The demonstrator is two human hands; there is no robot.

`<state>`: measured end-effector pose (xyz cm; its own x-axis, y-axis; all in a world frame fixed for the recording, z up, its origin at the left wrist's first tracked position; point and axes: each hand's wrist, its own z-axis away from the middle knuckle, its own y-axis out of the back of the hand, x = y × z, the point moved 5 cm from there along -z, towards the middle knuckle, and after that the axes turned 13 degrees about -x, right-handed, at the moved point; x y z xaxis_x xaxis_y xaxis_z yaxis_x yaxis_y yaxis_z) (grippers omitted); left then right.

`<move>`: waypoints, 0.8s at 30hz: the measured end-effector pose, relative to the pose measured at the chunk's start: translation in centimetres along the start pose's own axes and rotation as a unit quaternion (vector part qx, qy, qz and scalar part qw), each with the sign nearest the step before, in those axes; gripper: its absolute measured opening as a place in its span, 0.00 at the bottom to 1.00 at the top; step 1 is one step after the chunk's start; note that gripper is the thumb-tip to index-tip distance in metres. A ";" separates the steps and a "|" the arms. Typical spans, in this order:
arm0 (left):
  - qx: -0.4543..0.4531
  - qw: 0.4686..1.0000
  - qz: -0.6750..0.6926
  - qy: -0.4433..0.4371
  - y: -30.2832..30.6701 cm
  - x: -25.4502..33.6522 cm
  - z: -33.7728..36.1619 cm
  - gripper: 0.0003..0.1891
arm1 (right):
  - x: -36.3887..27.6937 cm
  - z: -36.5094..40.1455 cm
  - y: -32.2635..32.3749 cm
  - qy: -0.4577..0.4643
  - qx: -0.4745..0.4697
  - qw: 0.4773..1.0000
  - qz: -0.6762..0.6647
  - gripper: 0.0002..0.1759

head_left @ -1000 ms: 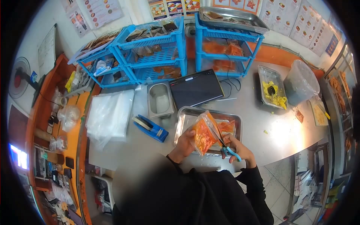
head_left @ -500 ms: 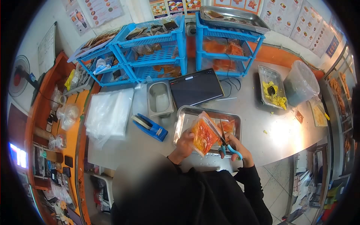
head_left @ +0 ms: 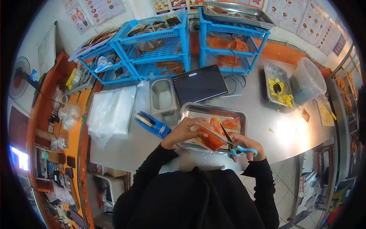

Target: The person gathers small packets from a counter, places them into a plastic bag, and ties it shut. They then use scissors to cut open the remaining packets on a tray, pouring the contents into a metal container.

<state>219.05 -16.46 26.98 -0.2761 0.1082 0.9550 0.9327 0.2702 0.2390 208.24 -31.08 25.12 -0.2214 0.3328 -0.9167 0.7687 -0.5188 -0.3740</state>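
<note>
My left hand (head_left: 187,131) grips a clear plastic bag of orange-red food (head_left: 210,142) by its upper edge, tilted above a metal tray (head_left: 184,113). In my right hand (head_left: 249,145) is a pair of scissors with light blue handles (head_left: 241,149), its fingers in the loops. The dark blades point up and away, against the bag's right end. Whether they are cutting into the plastic cannot be made out. Another orange packet (head_left: 231,123) lies in the tray beneath.
Left of the tray sit a blue tape dispenser (head_left: 152,124), clear plastic bags (head_left: 111,110) and a steel container (head_left: 163,95). Behind is a dark flat device (head_left: 200,84). Blue racks (head_left: 158,54) line the wall. A tray of yellow food (head_left: 279,95) and a clear bucket (head_left: 307,82) stand right.
My left hand has moved up and over the bag, turning it to lie flatter with its upper edge toward the scissors. The scissors have shifted slightly right.
</note>
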 end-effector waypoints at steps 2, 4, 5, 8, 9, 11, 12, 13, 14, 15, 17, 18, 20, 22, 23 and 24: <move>0.059 0.998 0.009 0.038 -0.2 -0.4 0.0 0.06 | -0.1 0.1 0.4 -0.014 0.002 1.000 0.009 0.46; 0.096 0.994 0.044 0.034 -0.1 -1.4 0.2 0.07 | -0.1 0.2 0.6 -0.030 0.003 0.999 0.015 0.46; 0.095 0.994 0.045 0.035 -0.2 -1.3 0.2 0.07 | -0.3 0.3 0.7 -0.037 0.013 0.998 0.056 0.45; 0.143 0.984 0.085 0.068 -0.2 -0.6 0.4 0.04 | -1.2 0.8 1.2 -0.081 0.017 0.983 0.161 0.43; 0.144 0.982 0.092 0.074 -0.2 -0.4 0.5 0.05 | -1.5 0.9 1.2 -0.113 0.014 0.967 0.228 0.42; 0.149 0.981 0.100 0.079 -0.2 0.3 0.5 0.06 | -2.3 0.8 0.8 -0.123 0.027 0.965 0.230 0.41; 0.154 0.975 0.124 0.097 -0.3 0.6 0.4 0.07 | -2.6 0.7 0.7 -0.131 0.042 0.963 0.231 0.41; 0.158 0.969 0.149 0.116 -0.4 0.6 0.4 0.08 | -2.7 0.5 0.7 -0.133 0.040 0.963 0.231 0.41; 0.160 0.969 0.150 0.115 -0.4 0.5 0.4 0.08 | -2.8 0.3 0.7 -0.140 0.038 0.953 0.268 0.40; 0.157 0.973 0.141 0.096 -0.4 0.7 0.3 0.09 | -2.9 0.2 0.7 -0.146 0.035 0.941 0.304 0.40; 0.156 0.976 0.134 0.077 -0.4 0.7 0.4 0.10 | -2.4 0.4 1.1 -0.136 0.057 0.958 0.247 0.39; 0.160 0.976 0.134 0.066 -0.4 0.5 0.5 0.10 | -2.1 0.6 1.4 -0.124 0.080 0.971 0.189 0.39; 0.166 0.975 0.136 0.055 -0.3 0.6 0.7 0.10 | -1.5 0.8 1.7 -0.118 0.082 0.972 0.185 0.39; 0.143 0.985 0.059 0.081 -0.3 1.4 0.6 0.08 | -1.4 0.4 1.8 -0.110 0.084 0.974 0.181 0.39; 0.144 0.984 0.060 0.083 -0.5 1.4 0.6 0.08 | -1.5 -0.2 1.5 -0.096 0.077 0.973 0.194 0.39; 0.132 0.982 0.093 0.097 -1.0 1.0 0.4 0.07 | -1.7 -0.5 1.3 -0.082 0.070 0.973 0.206 0.39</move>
<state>217.78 -16.26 27.65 -0.0326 0.0011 0.9995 0.8631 0.5042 0.0276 209.91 -31.92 26.23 -0.0133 -0.0511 -0.9986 0.7258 -0.6875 0.0255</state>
